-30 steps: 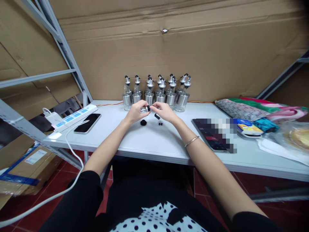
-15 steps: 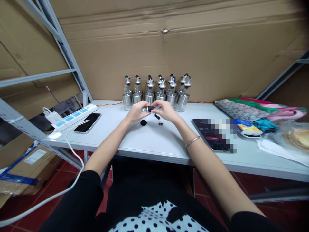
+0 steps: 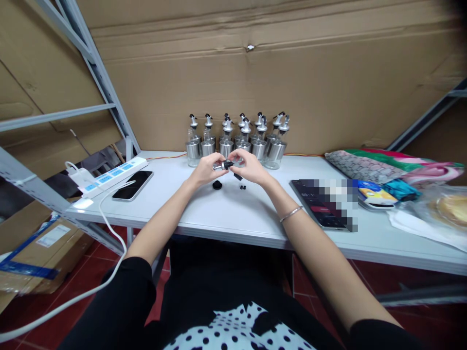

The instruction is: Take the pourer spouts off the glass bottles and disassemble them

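Note:
Between my two hands, just above the table, lies a silver-and-black pour spout (image 3: 225, 166), held sideways. My left hand (image 3: 205, 170) pinches its silver end between thumb and fingers. Curled around the black end are the thumb and fingers of my right hand (image 3: 250, 166); the exact contact there is small and partly hidden. Below the hands a round black cap (image 3: 217, 184) rests on the table. A flat black piece (image 3: 238, 177) lies partly under my right hand, and two tiny black bits (image 3: 242, 187) sit close by.
Behind my hands stand rows of glass-and-steel bottles (image 3: 226, 146), most with spouts; two in front have bare necks. A power strip (image 3: 113, 176) and a phone (image 3: 133, 185) lie left. Another phone (image 3: 317, 206), fabric (image 3: 379, 167) and packets (image 3: 375, 192) are right. Cardboard (image 3: 262, 82) backs the table (image 3: 226, 214).
My right fingers have shifted slightly and loosened around the black end, so more of it shows. My left hand keeps its hold on the spout almost in the same place.

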The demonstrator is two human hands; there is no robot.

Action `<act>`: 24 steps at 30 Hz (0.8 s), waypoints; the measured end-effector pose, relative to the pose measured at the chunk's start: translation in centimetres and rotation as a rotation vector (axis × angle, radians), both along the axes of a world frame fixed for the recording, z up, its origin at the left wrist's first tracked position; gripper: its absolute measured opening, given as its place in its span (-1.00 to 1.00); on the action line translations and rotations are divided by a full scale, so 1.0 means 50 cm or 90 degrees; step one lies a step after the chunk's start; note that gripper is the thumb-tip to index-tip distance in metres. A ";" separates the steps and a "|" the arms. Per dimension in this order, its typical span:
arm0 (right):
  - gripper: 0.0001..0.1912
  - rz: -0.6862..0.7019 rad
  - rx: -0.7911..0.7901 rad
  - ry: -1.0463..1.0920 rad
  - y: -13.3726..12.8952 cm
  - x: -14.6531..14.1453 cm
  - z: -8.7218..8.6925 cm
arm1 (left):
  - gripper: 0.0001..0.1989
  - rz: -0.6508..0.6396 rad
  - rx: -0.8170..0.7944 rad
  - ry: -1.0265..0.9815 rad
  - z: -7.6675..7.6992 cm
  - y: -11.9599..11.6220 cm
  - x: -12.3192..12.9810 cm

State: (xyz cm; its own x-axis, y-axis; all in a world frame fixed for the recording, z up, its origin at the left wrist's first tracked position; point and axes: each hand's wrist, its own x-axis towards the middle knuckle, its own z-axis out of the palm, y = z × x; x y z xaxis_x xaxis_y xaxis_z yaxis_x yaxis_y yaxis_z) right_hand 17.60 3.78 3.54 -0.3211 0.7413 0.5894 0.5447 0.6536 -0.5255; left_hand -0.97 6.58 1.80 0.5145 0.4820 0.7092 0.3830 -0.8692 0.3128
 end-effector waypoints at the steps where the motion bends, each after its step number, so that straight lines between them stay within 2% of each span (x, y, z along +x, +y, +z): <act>1: -0.78 -0.008 -0.036 0.033 0.000 0.000 0.000 | -0.79 0.007 0.009 0.004 0.001 0.000 0.000; 5: -0.71 -0.039 -0.190 0.056 0.003 0.003 -0.005 | -0.80 0.022 0.038 0.027 0.001 -0.001 -0.001; 9: -0.70 0.024 -0.274 0.058 0.010 0.005 -0.012 | -0.80 0.018 0.035 0.035 0.001 -0.003 -0.001; 20: -0.78 0.022 -0.195 0.093 0.017 0.006 -0.014 | -0.77 0.000 -0.017 -0.007 0.001 -0.002 0.000; 24: -0.79 0.051 -0.168 0.117 0.017 0.006 -0.014 | -0.77 0.006 -0.022 -0.004 0.002 -0.003 0.001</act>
State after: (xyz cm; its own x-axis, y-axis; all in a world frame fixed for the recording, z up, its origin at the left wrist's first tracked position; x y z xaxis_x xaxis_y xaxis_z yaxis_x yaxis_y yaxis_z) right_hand 17.90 4.61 2.84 -0.2911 0.8530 0.4332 0.3771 0.5185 -0.7675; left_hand -0.94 6.41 1.87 0.5056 0.5112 0.6950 0.3886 -0.8542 0.3456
